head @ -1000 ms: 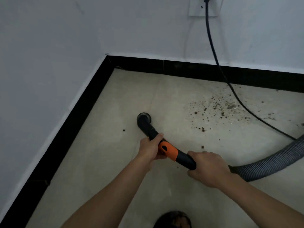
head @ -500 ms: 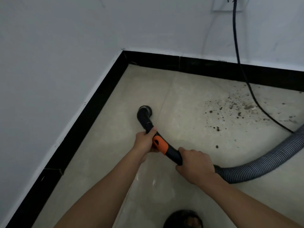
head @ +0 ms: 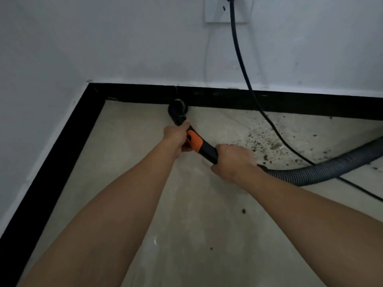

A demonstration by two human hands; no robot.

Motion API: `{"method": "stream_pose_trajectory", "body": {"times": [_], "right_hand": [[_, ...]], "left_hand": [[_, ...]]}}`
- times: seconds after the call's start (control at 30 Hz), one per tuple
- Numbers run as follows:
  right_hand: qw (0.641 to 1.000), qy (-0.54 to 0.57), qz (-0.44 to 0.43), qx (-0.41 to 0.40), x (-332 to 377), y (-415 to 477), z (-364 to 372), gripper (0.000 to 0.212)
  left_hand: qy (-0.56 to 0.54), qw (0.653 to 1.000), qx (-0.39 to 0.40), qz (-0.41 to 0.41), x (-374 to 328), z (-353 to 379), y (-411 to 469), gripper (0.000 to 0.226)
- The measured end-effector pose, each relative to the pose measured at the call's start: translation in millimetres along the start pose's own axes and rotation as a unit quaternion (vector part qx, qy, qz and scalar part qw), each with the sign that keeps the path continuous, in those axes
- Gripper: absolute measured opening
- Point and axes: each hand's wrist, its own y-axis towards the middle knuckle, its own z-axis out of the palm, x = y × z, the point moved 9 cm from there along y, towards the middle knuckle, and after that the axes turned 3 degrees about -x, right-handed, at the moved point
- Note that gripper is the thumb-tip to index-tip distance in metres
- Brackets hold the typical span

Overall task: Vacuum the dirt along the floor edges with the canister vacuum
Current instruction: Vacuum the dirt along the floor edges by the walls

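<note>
Both my hands hold the black vacuum wand with an orange collar [head: 194,141]. My left hand [head: 176,134] grips it just behind the round brush nozzle [head: 177,108], which touches the black baseboard [head: 228,99] at the far wall. My right hand [head: 233,160] grips the rear of the wand where the grey ribbed hose [head: 323,168] joins. A patch of dark dirt [head: 267,143] lies on the beige floor to the right of the nozzle, beside my right hand.
A black power cord [head: 240,59] drops from a wall socket [head: 227,9] and crosses the dirt toward the right. The room corner [head: 91,85] is at the left, with baseboard running along the left wall. A few loose crumbs [head: 244,211] lie nearer me.
The nozzle has moved from the open floor forward to the far baseboard. My arms are stretched further out, and the view has shifted closer to the far wall.
</note>
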Motion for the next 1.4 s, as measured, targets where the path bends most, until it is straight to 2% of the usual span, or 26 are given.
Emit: {"method": "stream_pose_trajectory", "body": {"times": [0.1,0.27,0.43,0.57,0.7,0.83,1.0,1.17,1.4], "right_hand": [[1.000,0.010,0.005,0.008,-3.0,-1.3,3.7,0.028],[0.996,0.056,0.066,0.006,-46.1,-49.5,12.7,0.025],[0.993,0.057,0.106,0.006,-80.4,-118.8,17.6,0.023],[0.996,0.069,0.063,0.014,-62.5,-163.9,32.2,0.022],[0.998,0.045,-0.015,0.033,-24.2,-197.4,56.0,0.031],[0.997,0.024,-0.044,0.056,-12.9,-237.4,76.4,0.030],[0.994,0.005,-0.061,0.095,-42.5,-300.7,86.3,0.031],[0.988,-0.037,-0.056,0.140,-86.4,-351.4,91.6,0.031],[0.993,-0.024,-0.010,0.117,-111.6,-348.9,85.9,0.030]], "left_hand": [[0.008,1.000,0.001,-0.007,3.1,3.1,3.8,0.044],[0.045,0.997,0.061,-0.001,20.2,54.8,-27.6,0.045],[0.090,0.988,0.126,-0.005,53.3,95.9,-73.7,0.051],[0.103,0.990,0.100,-0.014,85.4,57.5,-111.8,0.047],[0.075,0.994,0.049,-0.056,128.9,-8.9,-145.9,0.043],[0.051,0.994,0.039,-0.089,171.5,-39.7,-183.2,0.041],[0.023,0.985,0.064,-0.160,230.2,-33.4,-250.4,0.039],[0.015,0.971,0.123,-0.206,278.8,3.6,-305.1,0.039],[0.029,0.976,0.137,-0.167,262.9,36.9,-295.6,0.042]]}}
